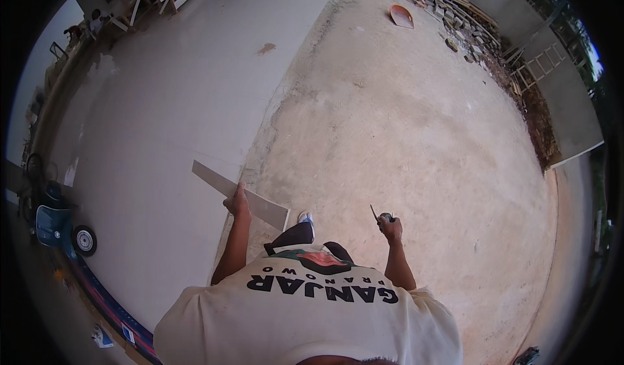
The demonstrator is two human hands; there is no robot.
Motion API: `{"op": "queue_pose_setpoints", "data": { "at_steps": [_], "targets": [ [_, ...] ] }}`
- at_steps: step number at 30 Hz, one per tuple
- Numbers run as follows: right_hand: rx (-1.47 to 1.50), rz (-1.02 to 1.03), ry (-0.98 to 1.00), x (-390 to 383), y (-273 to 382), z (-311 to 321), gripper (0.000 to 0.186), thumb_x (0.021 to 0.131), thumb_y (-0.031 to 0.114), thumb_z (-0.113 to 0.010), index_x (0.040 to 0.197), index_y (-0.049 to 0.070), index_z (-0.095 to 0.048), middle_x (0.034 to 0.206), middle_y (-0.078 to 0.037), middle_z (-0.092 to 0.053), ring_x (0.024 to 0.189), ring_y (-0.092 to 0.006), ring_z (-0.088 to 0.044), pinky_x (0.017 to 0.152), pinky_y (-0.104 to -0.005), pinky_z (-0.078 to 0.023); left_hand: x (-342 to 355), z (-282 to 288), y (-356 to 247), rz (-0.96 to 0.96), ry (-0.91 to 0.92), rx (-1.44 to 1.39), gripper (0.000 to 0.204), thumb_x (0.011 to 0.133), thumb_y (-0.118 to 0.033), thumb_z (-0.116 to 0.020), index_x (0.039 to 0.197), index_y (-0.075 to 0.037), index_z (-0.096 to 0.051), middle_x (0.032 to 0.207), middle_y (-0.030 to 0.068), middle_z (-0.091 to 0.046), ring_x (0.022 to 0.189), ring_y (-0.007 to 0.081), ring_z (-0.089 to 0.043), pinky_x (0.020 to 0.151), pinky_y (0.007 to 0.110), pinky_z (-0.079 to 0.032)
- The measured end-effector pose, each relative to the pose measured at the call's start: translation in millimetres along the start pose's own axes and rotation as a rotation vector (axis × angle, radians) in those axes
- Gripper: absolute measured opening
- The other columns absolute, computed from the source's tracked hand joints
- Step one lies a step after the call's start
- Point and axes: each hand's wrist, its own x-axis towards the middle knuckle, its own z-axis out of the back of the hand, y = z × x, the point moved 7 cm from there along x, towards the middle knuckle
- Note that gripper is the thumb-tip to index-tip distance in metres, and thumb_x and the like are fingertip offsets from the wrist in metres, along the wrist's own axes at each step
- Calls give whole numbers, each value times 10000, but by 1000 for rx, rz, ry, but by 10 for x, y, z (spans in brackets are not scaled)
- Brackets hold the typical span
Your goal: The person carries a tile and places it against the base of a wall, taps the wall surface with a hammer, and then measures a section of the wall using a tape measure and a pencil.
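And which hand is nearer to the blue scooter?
Left. The left hand, gripping the grey board, is right of the blue scooter; the right hand, holding a dark tool, is farther right.

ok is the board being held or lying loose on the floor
Held: the left hand grips the grey board near its middle.

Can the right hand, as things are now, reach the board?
Probably yes: nothing visible blocks the way between the right hand and the board, though the dark tool in that hand may hinder grasping.
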Motion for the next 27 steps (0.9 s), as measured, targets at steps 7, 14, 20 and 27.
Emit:
{"op": "queue_pose_setpoints", "data": {
  "at_steps": [7,14,20,27],
  "targets": [
    [144,-196,259,475,105,-459,387,764,374,-707,934,26,-731,680,-68,-685,568,-166,-644,522,-306,-499,847,-2409,-1126,-30,13,-26,758,675,-280,-841,1135,186,-460,1131,270,-591,1008,323,-611,871,397,-514],
    [-521,165,331,3030,923,-562,354,778,367,-689,879,31,-736,683,-64,-686,568,-162,-644,516,-302,-497,1506,-5165,-1676,-57,130,23,795,679,-280,-841,1156,195,-418,1150,270,-581,1032,311,-605,889,386,-507],
    [-17,-115,147,5022,4262,121,388,721,414,-717,761,28,-719,640,-87,-678,552,-176,-657,510,-319,-506,2140,-6580,-2615,-20,-2,-43,661,676,-250,-838,1075,180,-533,1066,250,-627,943,307,-633,858,387,-514],
    [-57,314,-172,7304,8793,1077,627,691,405,-782,1065,-61,-595,876,-187,-699,768,-250,-691,669,-356,-543,2949,-9028,-3202,-85,-11,-45,596,680,-210,-830,1048,181,-570,1028,231,-651,862,283,-639,811,380,-522]
  ]
}}
